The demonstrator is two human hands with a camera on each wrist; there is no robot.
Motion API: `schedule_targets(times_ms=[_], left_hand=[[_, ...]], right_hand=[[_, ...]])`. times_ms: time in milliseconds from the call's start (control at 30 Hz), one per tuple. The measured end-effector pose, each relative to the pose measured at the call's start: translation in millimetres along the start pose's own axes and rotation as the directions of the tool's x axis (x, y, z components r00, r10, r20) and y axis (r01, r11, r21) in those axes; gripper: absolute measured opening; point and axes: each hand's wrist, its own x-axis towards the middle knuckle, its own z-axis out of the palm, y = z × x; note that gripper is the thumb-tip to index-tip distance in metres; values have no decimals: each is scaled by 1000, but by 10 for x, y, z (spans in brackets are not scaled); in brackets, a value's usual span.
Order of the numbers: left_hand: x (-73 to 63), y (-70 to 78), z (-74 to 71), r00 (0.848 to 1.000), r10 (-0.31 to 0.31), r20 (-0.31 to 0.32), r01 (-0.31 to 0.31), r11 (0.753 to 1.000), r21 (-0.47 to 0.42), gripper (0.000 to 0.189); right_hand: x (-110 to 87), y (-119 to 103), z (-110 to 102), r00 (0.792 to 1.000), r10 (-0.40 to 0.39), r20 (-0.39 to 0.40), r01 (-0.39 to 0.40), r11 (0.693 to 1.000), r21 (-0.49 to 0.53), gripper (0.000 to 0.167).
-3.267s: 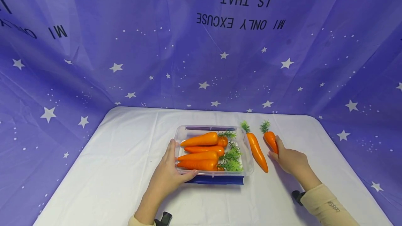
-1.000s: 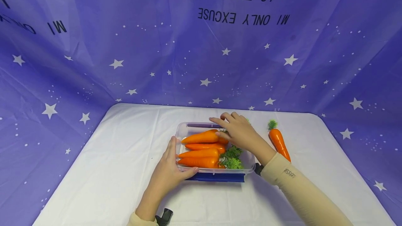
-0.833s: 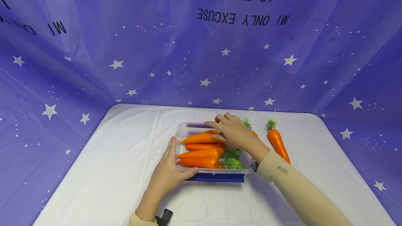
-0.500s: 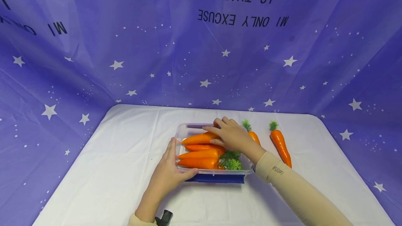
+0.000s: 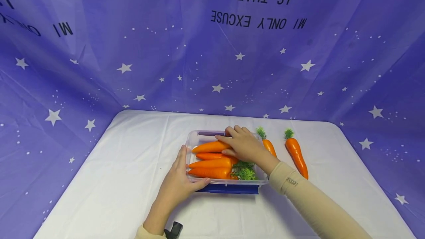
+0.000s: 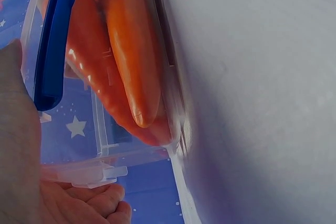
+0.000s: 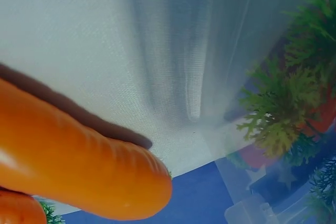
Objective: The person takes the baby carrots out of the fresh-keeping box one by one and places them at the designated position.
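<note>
A clear plastic food container [image 5: 262, 176] with blue clips stands on the table, holding several orange carrots [image 5: 210, 173] with green leafy tops. My left hand [image 5: 176, 180] grips its left end, thumb over the front rim and fingers along the side. In the left wrist view, the curled fingers [image 6: 100, 203] show beneath the container's corner. My right hand [image 5: 244, 145] reaches in from the right and holds the rearmost carrot [image 5: 209, 146] near its thick end, index finger behind it and thumb in front. That carrot's top is hidden under the hand. The right wrist view does not show the hand.
Two carrots lie outside to the right: one [image 5: 269, 147] partly behind my right forearm, another [image 5: 296, 157] farther right. White cloth [image 5: 109, 180] covers the table. A purple star-printed curtain [image 5: 186, 54] stands behind and at both sides.
My right hand has let go of the far-right carrot, which now lies on the cloth, and moved left into the container onto the rearmost carrot. My left hand has stayed in place.
</note>
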Motion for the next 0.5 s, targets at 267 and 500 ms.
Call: schedule_targets(times_ms=[267, 500], left_hand=[[-3, -3, 0, 1000, -4, 3, 4, 1000, -4, 131], [-3, 7, -1, 1000, -12, 12, 13, 1000, -12, 131]], right_hand=[[-5, -10, 7, 999, -41, -6, 41, 998, -44, 53], [-6, -3, 18, 997, -78, 17, 79, 995, -66, 49]])
